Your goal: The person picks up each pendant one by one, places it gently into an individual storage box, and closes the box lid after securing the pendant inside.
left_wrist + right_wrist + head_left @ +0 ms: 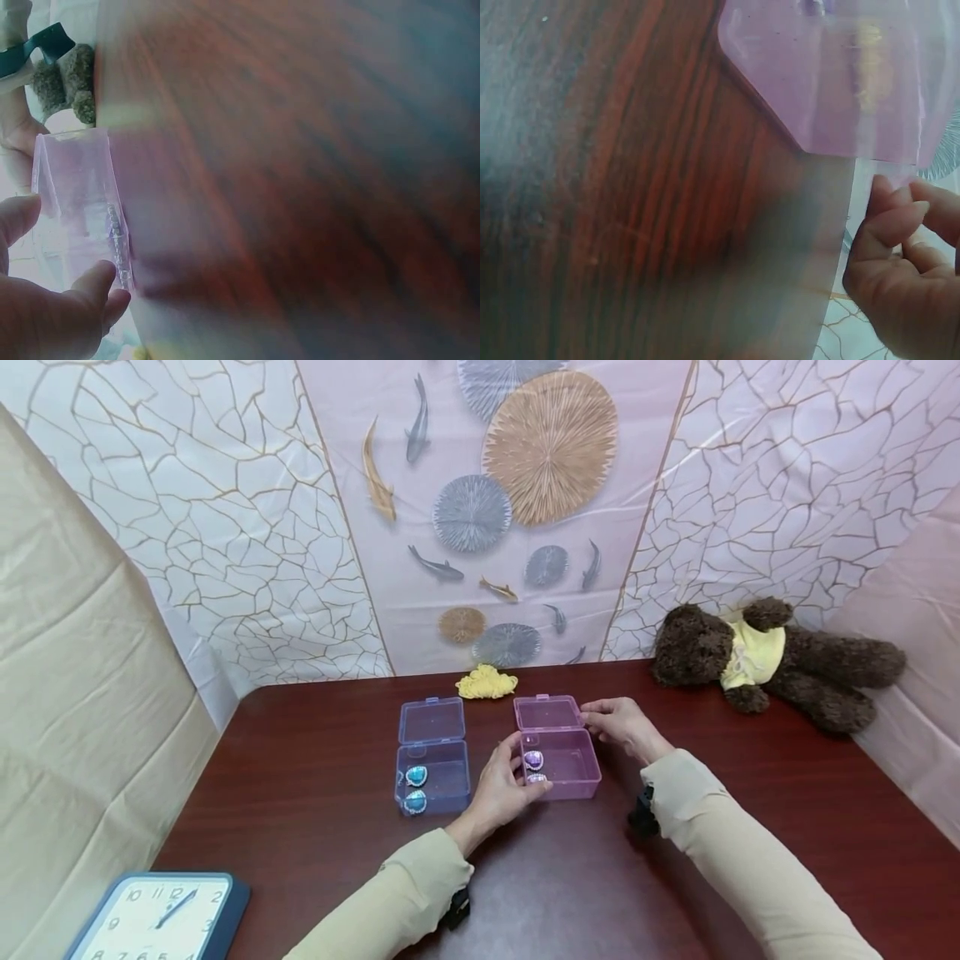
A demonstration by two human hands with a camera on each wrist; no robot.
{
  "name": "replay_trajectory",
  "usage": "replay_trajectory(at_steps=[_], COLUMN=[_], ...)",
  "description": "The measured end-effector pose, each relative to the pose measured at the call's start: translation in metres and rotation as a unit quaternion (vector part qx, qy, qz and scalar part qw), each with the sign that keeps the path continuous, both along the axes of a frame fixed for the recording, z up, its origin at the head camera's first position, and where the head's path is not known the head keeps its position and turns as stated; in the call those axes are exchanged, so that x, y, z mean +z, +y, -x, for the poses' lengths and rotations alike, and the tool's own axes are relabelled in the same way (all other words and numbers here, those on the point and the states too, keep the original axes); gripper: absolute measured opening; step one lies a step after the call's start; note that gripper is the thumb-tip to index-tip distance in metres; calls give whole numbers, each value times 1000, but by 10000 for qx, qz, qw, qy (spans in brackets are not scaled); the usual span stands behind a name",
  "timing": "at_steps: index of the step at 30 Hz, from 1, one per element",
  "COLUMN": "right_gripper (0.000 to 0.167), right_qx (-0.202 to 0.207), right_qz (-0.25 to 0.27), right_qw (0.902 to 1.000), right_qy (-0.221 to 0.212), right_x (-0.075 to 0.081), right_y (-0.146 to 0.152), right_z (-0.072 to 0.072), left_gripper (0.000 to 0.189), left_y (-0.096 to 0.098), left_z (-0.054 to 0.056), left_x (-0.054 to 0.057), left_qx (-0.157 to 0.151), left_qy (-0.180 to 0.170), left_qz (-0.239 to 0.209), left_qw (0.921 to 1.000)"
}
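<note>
A clear pink plastic box (pixel 566 788) stands on the table with its hinged lid (pixel 549 714) tipped back. My left hand (pixel 497 787) holds the box at its left side, thumb at the front corner and fingers along the left wall. At the lid's right edge, my right hand (pixel 624 727) pinches the plastic between thumb and fingers, as the right wrist view shows. Inside the box, along the left wall, lie two purple gem ornaments (pixel 533 760) with beaded rims; my left thumb partly covers the front one.
Left of it stands a matching blue box (pixel 448 803), lid back, holding two blue gem ornaments (pixel 416 776). A yellow yarn bundle (pixel 486 682) lies behind the boxes. A brown teddy bear (pixel 753 652) lies at the back right, a blue-framed clock (pixel 161 914) at the front left.
</note>
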State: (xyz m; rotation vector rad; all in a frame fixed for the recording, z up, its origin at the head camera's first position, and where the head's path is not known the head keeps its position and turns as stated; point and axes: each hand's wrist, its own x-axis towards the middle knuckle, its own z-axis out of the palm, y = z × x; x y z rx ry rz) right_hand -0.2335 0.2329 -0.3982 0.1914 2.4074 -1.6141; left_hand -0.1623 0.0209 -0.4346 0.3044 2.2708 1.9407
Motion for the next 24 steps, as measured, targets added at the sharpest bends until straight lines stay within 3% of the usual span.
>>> replay_trajectory(at_steps=[7, 12, 17, 20, 24], right_gripper=[34, 28, 22, 29, 53], right_qx=[315, 396, 365, 476, 723], right_qz=[500, 817, 428, 412, 1045], right_qw=[9969, 9897, 9862, 9866, 9869], right_qy=[512, 1107, 1556, 1507, 994], right_x=[2, 8, 5, 1, -6], right_y=[4, 5, 7, 8, 11], right_z=[-2, -14, -33, -46, -59], left_gripper=[82, 82, 82, 83, 84], left_y=[0, 0, 0, 0, 0], left_z=[-1, 0, 0, -2, -3], left_x=[2, 2, 2, 3, 2], left_qx=[-21, -28, 27, 71, 47], left_qy=[26, 47, 19, -56, -184], left_qz=[-42, -75, 1, 64, -57], left_qw=[10000, 10000, 10000, 9999, 9998])
